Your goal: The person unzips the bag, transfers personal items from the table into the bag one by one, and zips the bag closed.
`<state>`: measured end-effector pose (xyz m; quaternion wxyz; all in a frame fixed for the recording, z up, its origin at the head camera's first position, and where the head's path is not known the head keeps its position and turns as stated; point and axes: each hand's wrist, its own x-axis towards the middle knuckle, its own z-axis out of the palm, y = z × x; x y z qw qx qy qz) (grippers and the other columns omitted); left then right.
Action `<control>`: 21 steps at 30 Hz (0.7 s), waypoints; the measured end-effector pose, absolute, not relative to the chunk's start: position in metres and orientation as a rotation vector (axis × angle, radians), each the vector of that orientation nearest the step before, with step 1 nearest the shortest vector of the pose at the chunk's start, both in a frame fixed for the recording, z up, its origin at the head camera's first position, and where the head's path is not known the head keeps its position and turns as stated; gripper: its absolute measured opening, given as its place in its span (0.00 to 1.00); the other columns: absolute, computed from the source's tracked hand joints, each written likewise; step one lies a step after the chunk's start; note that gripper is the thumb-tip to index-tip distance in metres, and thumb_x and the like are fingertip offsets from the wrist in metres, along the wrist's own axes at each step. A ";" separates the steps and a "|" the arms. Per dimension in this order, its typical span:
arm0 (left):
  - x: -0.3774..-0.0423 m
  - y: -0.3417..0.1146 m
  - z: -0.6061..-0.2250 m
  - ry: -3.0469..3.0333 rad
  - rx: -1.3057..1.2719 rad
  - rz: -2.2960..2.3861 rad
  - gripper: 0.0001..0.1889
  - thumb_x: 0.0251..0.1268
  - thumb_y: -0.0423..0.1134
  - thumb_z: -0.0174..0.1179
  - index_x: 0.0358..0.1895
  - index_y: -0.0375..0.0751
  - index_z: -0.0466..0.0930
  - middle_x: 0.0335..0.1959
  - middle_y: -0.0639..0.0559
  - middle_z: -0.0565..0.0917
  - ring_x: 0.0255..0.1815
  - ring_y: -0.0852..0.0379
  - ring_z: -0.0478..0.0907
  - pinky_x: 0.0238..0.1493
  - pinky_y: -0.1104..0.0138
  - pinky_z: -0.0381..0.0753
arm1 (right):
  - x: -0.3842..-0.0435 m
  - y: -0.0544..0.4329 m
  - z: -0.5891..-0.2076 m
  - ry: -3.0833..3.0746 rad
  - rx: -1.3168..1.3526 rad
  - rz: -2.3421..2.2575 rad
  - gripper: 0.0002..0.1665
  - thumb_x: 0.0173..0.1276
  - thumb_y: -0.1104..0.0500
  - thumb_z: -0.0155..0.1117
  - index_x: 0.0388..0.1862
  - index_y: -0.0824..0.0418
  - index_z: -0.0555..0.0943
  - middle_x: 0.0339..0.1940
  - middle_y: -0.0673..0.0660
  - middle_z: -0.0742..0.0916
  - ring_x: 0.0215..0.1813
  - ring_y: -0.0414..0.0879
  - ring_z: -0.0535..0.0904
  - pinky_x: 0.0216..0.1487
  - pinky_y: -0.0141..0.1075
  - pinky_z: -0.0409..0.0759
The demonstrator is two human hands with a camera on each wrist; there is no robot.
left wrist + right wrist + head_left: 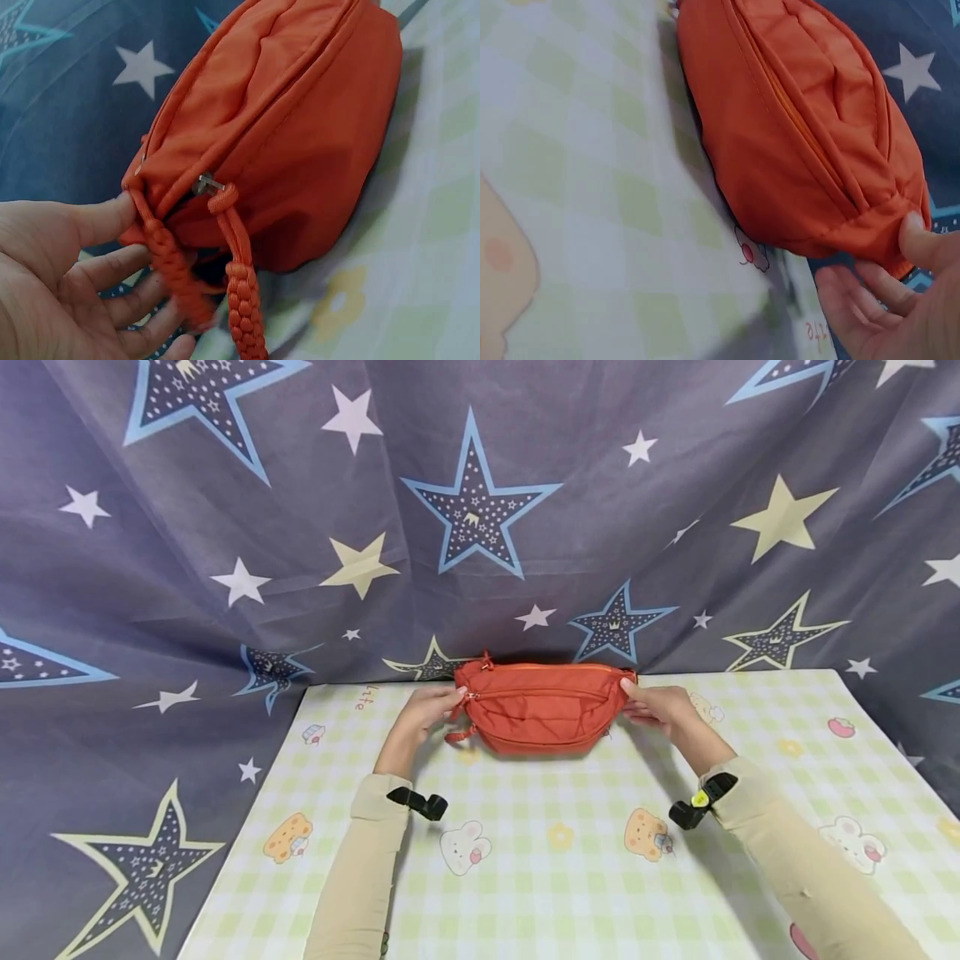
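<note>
An orange-red waist bag (pixel 542 708) stands upright at the far edge of the table, its zippered front facing me. My left hand (pixel 426 708) pinches its left end between thumb and fingers. Beside those fingers, two braided cord zipper pulls (pixel 244 300) dangle in the left wrist view, one of them blurred. The bag's right end is pinched by my right hand (pixel 663 708), with the thumb (pixel 915 236) on the front and the other fingers behind. Folds run across the front pocket, and the back of the bag is hidden.
A green-and-white checked tablecloth (pixel 555 893) with cartoon prints covers the table. Right behind the bag hangs a dark star-patterned curtain (pixel 480 610). Black camera straps (pixel 420 803) are worn over both beige sleeves.
</note>
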<state>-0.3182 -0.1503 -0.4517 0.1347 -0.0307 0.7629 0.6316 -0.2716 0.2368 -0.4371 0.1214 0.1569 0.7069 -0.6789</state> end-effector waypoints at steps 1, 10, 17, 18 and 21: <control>-0.319 -0.149 -0.451 2.230 -0.091 1.829 0.20 0.74 0.44 0.63 0.58 0.32 0.84 0.35 0.63 0.84 0.45 0.57 0.78 0.66 0.54 0.75 | -0.270 0.236 -0.438 2.078 0.439 -2.010 0.33 0.75 0.49 0.64 0.63 0.76 0.74 0.24 0.45 0.89 0.32 0.37 0.88 0.49 0.34 0.88; -0.313 -0.143 -0.444 2.215 -0.187 1.860 0.19 0.71 0.49 0.66 0.51 0.34 0.85 0.28 0.61 0.86 0.31 0.65 0.85 0.62 0.55 0.83 | -0.261 0.228 -0.431 2.154 0.336 -1.990 0.43 0.78 0.46 0.58 0.74 0.80 0.62 0.30 0.42 0.88 0.35 0.32 0.87 0.55 0.31 0.86; -0.305 -0.139 -0.437 2.236 -0.207 1.844 0.13 0.68 0.46 0.69 0.31 0.42 0.82 0.19 0.61 0.83 0.23 0.66 0.82 0.43 0.63 0.89 | -0.257 0.223 -0.419 2.206 0.317 -1.823 0.50 0.77 0.41 0.57 0.74 0.83 0.59 0.29 0.47 0.86 0.32 0.32 0.86 0.54 0.35 0.87; -0.304 -0.139 -0.436 2.251 -0.209 1.829 0.13 0.68 0.46 0.68 0.30 0.42 0.82 0.19 0.60 0.83 0.22 0.66 0.82 0.41 0.65 0.89 | -0.256 0.223 -0.418 2.201 0.324 -1.818 0.49 0.78 0.42 0.57 0.72 0.84 0.60 0.29 0.48 0.87 0.32 0.33 0.86 0.54 0.37 0.87; -0.301 -0.138 -0.433 2.292 -0.211 1.797 0.14 0.69 0.46 0.68 0.27 0.41 0.83 0.18 0.59 0.83 0.21 0.65 0.82 0.41 0.63 0.90 | -0.254 0.222 -0.416 2.163 0.348 -1.841 0.46 0.78 0.44 0.58 0.71 0.84 0.62 0.29 0.50 0.88 0.32 0.35 0.87 0.54 0.39 0.87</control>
